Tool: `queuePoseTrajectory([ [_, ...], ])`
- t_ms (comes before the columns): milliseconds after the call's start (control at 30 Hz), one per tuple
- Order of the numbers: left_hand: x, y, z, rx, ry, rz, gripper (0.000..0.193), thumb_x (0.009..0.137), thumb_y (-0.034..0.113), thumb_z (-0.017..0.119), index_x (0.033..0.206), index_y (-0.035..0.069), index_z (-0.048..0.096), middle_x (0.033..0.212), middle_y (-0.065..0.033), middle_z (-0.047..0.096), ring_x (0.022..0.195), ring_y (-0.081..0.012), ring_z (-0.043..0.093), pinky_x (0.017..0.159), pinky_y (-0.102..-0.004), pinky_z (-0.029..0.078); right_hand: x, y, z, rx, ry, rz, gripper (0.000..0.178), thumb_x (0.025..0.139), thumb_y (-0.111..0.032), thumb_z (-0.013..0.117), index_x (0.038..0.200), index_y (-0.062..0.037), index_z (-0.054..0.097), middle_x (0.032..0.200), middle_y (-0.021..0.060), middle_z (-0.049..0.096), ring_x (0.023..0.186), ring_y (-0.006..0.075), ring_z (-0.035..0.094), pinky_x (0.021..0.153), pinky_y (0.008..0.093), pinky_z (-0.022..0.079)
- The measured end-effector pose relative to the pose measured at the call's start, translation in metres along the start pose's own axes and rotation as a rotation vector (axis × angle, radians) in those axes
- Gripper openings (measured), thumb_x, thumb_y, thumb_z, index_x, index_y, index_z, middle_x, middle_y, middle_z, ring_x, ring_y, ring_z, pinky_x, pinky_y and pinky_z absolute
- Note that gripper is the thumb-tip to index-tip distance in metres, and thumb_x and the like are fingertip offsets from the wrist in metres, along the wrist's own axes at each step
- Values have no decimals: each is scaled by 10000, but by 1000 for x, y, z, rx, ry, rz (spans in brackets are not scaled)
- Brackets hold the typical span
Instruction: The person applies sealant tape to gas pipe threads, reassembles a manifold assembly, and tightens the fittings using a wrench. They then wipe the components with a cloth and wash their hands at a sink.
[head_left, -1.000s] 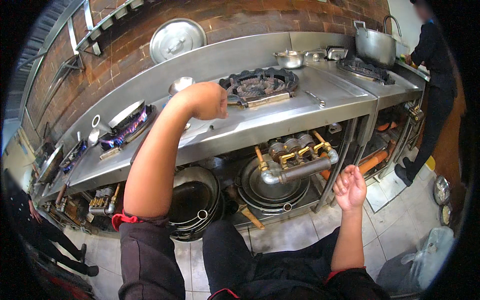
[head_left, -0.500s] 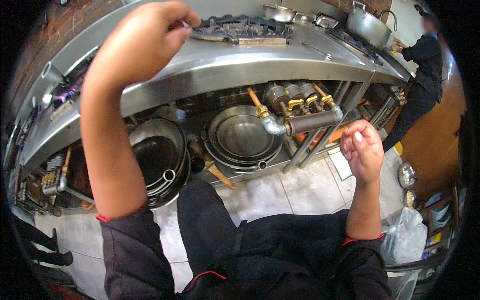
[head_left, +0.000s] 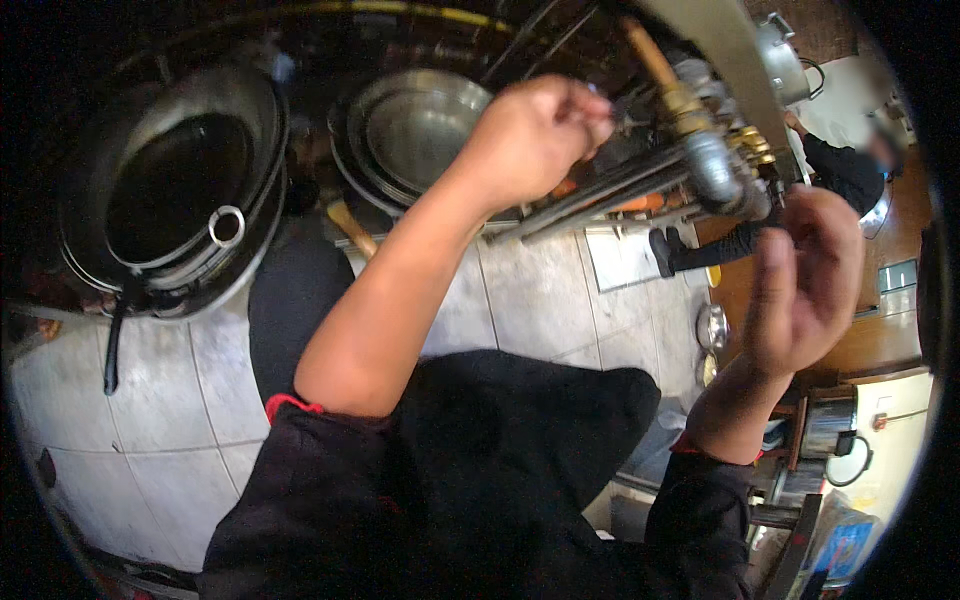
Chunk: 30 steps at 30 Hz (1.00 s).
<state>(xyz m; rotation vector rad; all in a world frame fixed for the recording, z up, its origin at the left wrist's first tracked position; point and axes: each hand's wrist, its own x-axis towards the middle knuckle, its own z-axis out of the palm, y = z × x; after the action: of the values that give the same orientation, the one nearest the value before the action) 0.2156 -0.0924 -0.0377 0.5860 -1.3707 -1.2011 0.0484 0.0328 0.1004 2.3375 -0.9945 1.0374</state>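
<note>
Left hand [head_left: 545, 135]: fingers curled, blurred; cannot tell whether pinching anything.
Right hand [head_left: 805, 285]: thumb spread from bent fingers, seemingly empty.
Pipe [head_left: 710, 168] below desk edge [head_left: 740, 60]: best given clearance.

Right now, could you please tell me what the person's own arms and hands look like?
The left hand and right hand are ungloved. The forearms are bare below black-looking sleeves, which end in a thin red edging. Blur hides finer detail.
</note>
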Motion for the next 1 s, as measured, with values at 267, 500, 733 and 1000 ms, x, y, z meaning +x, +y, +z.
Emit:
queuePoseTrajectory([
  [267,7,4,30,-222,101,138,187,808,122,749,918,-19,695,780,-83,697,678,-128,642,652,-274,521,-9,10,-6,157,6,101,289,933,-14,550,1198,102,555,1129,177,624,1000,216,608,914,315,467],
  [500,2,15,27,-345,-38,81,197,928,82,615,1082,-38,596,890,-98,685,758,-111,610,692,-261,505,1,1,11,-19,-96,-43,392,815,37,711,1180,77,574,1125,163,619,1015,214,613,936,310,452],
  [733,3,9,40,-639,79,74,179,882,86,671,998,-45,631,842,-96,692,703,-118,638,632,-248,516,20,-1,19,-317,-259,-227,317,776,8,760,1071,40,650,1043,149,654,949,231,618,846,313,471],
  [1000,4,-3,44,-962,-23,-32,152,954,47,578,1089,-22,589,949,-124,674,823,-153,654,722,-242,545,20,-4,28,-223,-147,-219,327,702,-25,807,1002,24,687,937,134,660,809,211,629,706,287,500],
])
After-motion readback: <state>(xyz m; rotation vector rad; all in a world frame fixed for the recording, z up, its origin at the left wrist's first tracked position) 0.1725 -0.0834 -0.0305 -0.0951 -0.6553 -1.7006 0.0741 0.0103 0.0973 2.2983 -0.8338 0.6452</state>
